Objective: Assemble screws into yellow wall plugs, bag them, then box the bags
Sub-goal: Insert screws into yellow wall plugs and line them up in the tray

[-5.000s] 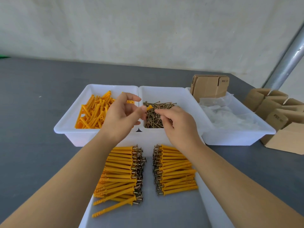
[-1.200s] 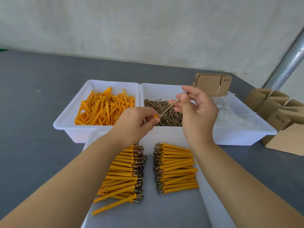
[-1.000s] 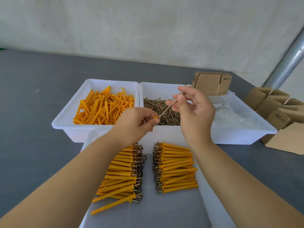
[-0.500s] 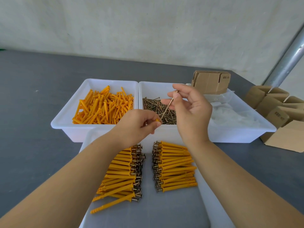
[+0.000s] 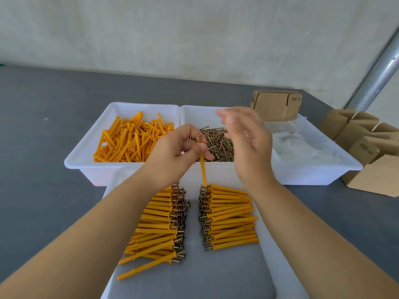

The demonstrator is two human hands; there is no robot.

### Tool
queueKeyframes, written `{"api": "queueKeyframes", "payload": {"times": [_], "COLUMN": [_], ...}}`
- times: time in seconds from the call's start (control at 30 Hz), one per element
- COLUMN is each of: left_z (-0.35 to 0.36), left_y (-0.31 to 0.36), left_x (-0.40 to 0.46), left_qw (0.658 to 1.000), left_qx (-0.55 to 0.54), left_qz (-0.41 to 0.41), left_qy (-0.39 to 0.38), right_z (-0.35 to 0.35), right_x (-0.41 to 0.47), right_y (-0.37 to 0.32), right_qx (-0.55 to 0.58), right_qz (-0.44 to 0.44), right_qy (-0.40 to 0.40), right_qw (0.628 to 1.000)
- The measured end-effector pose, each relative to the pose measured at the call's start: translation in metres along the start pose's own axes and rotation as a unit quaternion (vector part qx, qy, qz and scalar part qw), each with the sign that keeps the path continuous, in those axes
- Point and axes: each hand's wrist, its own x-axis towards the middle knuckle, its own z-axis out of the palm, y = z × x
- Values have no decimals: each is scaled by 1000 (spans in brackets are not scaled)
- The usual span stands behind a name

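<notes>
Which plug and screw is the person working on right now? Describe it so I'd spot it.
Find the middle white tub of screws. Just in front of it, the left hand pinches one yellow plug hanging upright, a screw head at its top. Every other assembled plug lies flat in the rows below.

Grey table (image 5: 43, 169) | pale concrete wall (image 5: 194, 29) behind it | slanted metal pole (image 5: 375, 76) at right

A dark grey table (image 5: 43, 147) stands against a pale wall (image 5: 194, 35), beside a metal pole (image 5: 375, 76).
</notes>
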Motion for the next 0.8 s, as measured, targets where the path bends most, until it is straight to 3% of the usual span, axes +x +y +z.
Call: {"api": "queueKeyframes", "payload": {"times": [0.17,0.3,0.43,0.57,0.67,0.8], "left_z": [9,26,49,65,66,58], "left_y": [0,-3,-8,-17,-22,-18], "left_x": [-2,-5,-9,-11,-11,-6], "left_qw": [999,998,960,914,908,935], "left_qx": [-43,44,265,370,378,323], "left_qz": [-21,-18,69,151,156,146], "left_qy": [-23,-47,-56,-76,-94,-31], "right_z": [-15,-20,-21,-19,-19,-19], "right_x": [7,9,9,8,9,8], "right_y": [8,13,15,17,22,31], "right_qx": [-13,-15,-13,-15,-18,-70], "right_qz": [44,62,68,70,78,71], "right_qy": [98,131,129,112,93,61], "right_qw": [994,989,989,991,992,993]}}
